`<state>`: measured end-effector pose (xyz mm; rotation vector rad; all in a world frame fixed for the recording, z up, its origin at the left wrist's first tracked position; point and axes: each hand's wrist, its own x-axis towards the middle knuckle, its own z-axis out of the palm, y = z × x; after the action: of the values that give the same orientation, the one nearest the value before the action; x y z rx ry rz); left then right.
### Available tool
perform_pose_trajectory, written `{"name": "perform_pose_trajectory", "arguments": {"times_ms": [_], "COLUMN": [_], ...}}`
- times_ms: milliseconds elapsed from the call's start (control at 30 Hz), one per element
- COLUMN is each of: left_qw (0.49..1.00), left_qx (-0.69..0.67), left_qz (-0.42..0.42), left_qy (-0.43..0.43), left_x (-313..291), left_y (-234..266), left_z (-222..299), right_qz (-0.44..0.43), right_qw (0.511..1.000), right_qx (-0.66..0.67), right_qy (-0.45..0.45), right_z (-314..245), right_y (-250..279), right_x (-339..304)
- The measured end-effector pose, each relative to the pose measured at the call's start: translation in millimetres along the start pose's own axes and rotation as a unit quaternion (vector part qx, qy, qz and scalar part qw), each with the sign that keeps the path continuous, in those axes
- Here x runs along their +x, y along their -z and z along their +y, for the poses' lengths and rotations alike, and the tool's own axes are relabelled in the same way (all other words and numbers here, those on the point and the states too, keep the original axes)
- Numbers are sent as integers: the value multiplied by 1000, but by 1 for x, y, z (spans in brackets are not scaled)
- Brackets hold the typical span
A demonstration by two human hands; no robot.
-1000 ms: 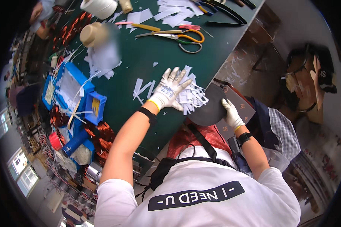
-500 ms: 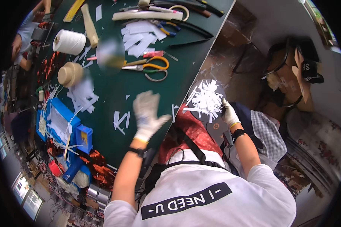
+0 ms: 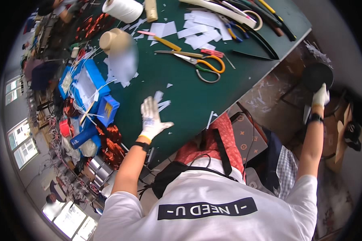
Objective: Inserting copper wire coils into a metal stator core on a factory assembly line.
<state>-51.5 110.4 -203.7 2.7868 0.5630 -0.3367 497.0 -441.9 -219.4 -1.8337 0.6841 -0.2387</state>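
My left hand [image 3: 153, 119], in a white glove, lies flat and spread on the dark green table [image 3: 181, 96], next to a few white paper scraps [image 3: 161, 101]. My right hand [image 3: 321, 96], also gloved, is stretched far out to the right beyond the table edge. It grips the rim of a round black pan [image 3: 317, 76] held over the floor. I cannot see inside the pan.
Orange-handled scissors [image 3: 203, 64], white paper strips [image 3: 197, 32], a white thread spool [image 3: 122, 9] and black cables [image 3: 265, 28] lie further back on the table. Blue bins [image 3: 88, 90] and copper coils [image 3: 110, 142] crowd the left edge. Bags sit on the floor at the right.
My right hand has swung the black pan from the table edge out to the far right; the white scraps on it are gone. My left hand has settled onto the table.
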Motion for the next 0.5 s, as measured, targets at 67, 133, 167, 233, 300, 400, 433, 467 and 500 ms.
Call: {"name": "perform_pose_trajectory", "arguments": {"times_ms": [67, 133, 167, 233, 300, 400, 433, 467, 500], "left_qw": [998, 995, 987, 985, 959, 935, 930, 925, 920], "left_qx": [-22, -29, -48, 37, 89, 51, 41, 33, 19], "left_qz": [26, 70, 105, 7, -47, -54, -57, -61, -67], "left_qy": [-44, -59, -109, -166, -266, -346, -362, -374, -387], "left_x": [20, 39, 57, 82, 98, 88, 87, 84, 78], "left_y": [1, 8, 10, 30, 34, 10, 2, -6, -13], "left_z": [4, -4, -3, 8, 26, 59, 84, 113, 141], "right_qz": [-62, -232, -324, -373, -478, -448, -467, -489, -488], "right_qw": [988, 959, 937, 874, 831, 811, 800, 784, 786], "right_qx": [-141, -133, -42, 1, -34, -82, -32, 18, 19], "right_qy": [20, -96, -123, -311, -281, -366, -375, -383, -378], "right_z": [18, 27, 44, 47, 94, 91, 110, 132, 135], "right_y": [20, 29, 43, 52, 80, 75, 84, 89, 92], "right_x": [-62, -152, -183, -267, -308, -394, -401, -408, -415]}}
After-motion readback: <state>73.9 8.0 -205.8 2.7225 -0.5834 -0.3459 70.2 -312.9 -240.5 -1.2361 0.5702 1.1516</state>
